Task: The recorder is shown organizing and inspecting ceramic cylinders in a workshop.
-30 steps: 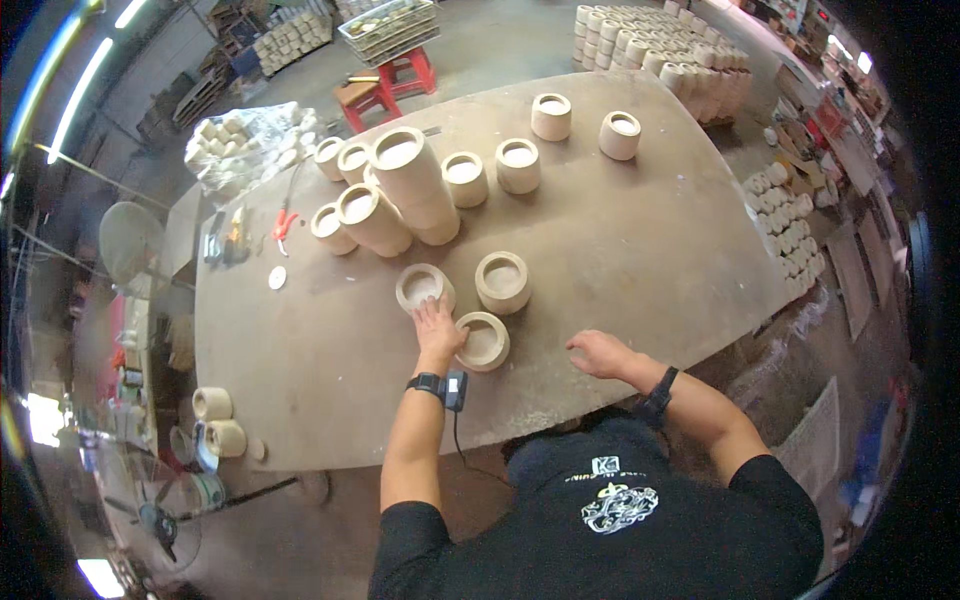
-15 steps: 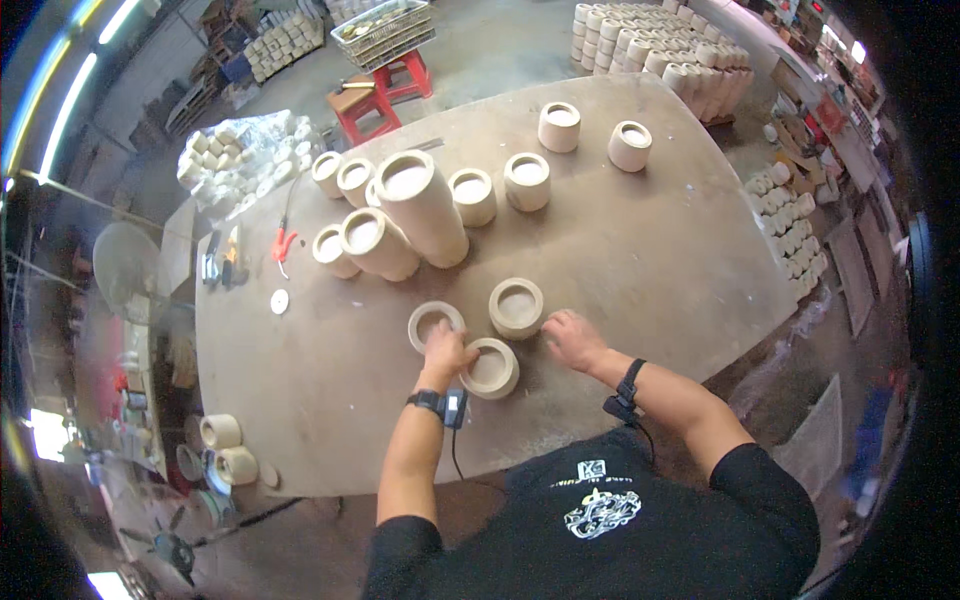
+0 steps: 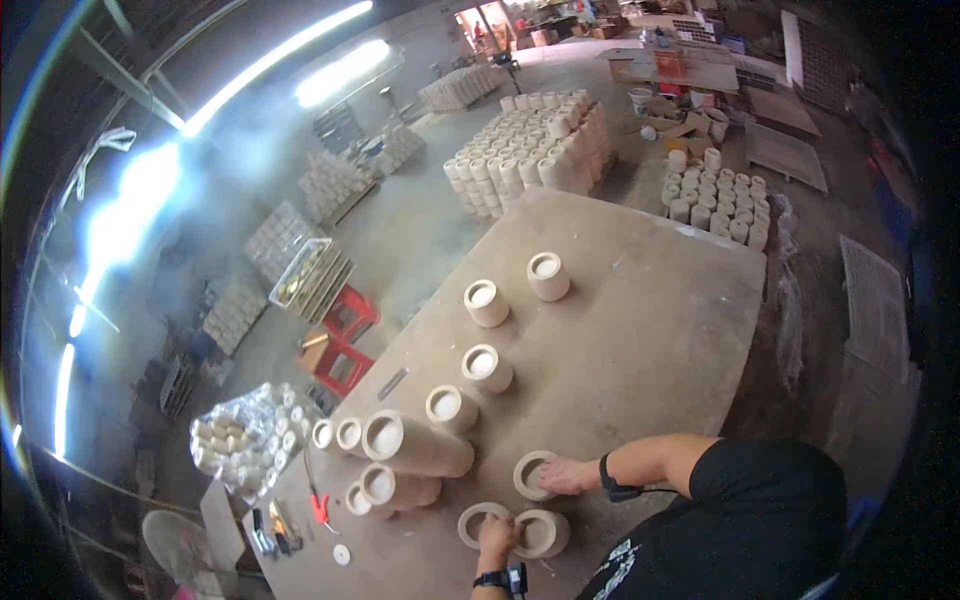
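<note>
Three cream round pots with hollow tops are grouped near me on the table. My left hand [image 3: 497, 536] reaches into the left pot [image 3: 464, 528], its fingers curled over the wall beside the lower right pot [image 3: 558, 545]. At the upper pot [image 3: 519, 477], my right hand [image 3: 566, 476] has its fingers over the right rim. The right thumb is hard to make out. Farther left stands a tall cream cylinder [image 3: 428, 444], with a shorter cylinder [image 3: 412, 489] beside it and several small pots [image 3: 452, 409] around and beyond.
On the left of the table [image 3: 650, 320] lie a red-handled air gun [image 3: 320, 510], a white disc [image 3: 342, 555] and small tools [image 3: 276, 530]. Beyond the edge are bagged pots [image 3: 250, 440], red stools [image 3: 347, 340], a crate stack [image 3: 312, 278] and piled pots [image 3: 530, 150].
My view has swung up and to the right, showing more of the workshop. My right hand has moved left from beside the upper pot onto its rim. The left hand stays at the left pot.
</note>
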Demonstrator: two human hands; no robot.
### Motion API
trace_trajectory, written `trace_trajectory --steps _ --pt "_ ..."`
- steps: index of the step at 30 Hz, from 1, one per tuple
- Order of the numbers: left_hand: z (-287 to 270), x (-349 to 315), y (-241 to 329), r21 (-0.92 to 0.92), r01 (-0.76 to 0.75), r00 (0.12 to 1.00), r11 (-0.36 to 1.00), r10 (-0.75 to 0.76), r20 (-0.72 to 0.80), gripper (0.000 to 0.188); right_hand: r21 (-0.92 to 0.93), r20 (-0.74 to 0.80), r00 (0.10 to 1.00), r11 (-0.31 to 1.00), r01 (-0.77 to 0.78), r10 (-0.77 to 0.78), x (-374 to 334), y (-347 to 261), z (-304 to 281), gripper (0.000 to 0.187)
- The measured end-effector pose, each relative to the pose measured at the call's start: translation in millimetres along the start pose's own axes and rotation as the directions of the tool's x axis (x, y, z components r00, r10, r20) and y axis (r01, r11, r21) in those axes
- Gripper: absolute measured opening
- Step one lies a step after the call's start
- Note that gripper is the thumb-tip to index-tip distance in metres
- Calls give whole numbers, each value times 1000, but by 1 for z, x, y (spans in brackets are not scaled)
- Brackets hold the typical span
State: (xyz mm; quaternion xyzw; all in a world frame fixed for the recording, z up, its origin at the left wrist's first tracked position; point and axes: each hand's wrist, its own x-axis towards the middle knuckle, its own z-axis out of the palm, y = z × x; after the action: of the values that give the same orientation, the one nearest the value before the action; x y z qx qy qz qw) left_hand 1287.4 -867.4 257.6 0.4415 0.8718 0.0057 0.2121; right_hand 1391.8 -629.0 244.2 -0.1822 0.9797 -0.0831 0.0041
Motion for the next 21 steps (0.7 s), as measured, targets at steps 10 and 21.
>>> trace_trajectory --steps 10,21 --pt "30 4 -20 7 -70 990 998 70 -121 33 243 159 965 939 -243 209 -157 -7 -41 15" --pt "41 1 -22 235 -365 902 901 404 -150 27 320 214 253 177 -931 943 -433 -77 -55 27"
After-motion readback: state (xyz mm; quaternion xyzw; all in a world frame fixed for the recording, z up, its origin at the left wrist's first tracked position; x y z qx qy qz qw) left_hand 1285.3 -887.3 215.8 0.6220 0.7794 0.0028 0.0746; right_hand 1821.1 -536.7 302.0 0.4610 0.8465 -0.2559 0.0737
